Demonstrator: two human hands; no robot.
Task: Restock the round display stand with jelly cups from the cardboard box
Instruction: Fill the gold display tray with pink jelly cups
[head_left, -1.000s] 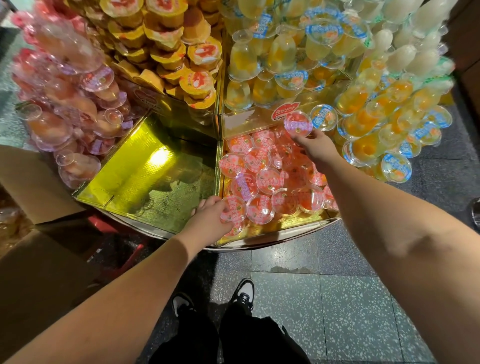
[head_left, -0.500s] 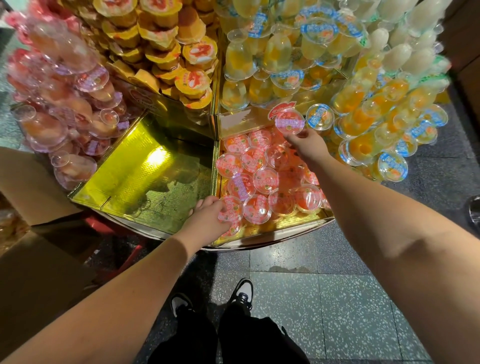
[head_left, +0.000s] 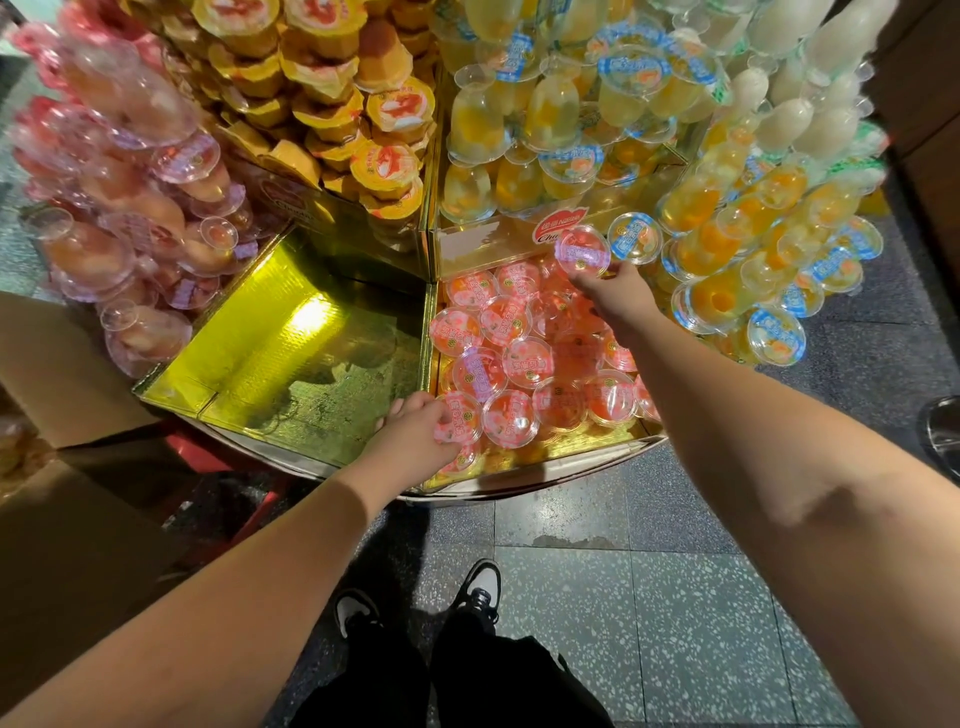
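While the left hand (head_left: 415, 436) hasn't really budged from a second ago, still parked at the near-left corner of the pink compartment with its fingers curled over a pink-lidded jelly cup (head_left: 460, 418), the right hand (head_left: 615, 296) has pushed its own cup a bit further back and up. That held cup (head_left: 583, 250) is pinched at its lower edge by the right fingertips, lid tilted toward the camera, and it now sits right against the gold back wall (head_left: 483, 244) of the compartment, partly covering the red logo sticker there; earlier it was lower, over the pile. Just right of those fingers is a blue-lidded cup (head_left: 635, 237), nearly touching the held one. Below and left of the right fingers lies the heap of pink jelly cups (head_left: 519, 353), same layout as before as far as I can see. Left of the left hand's fingers is the bare gold compartment (head_left: 291, 358) of the round display stand (head_left: 545, 475). Cardboard box (head_left: 62, 561) sits at far left, well apart from both hands.
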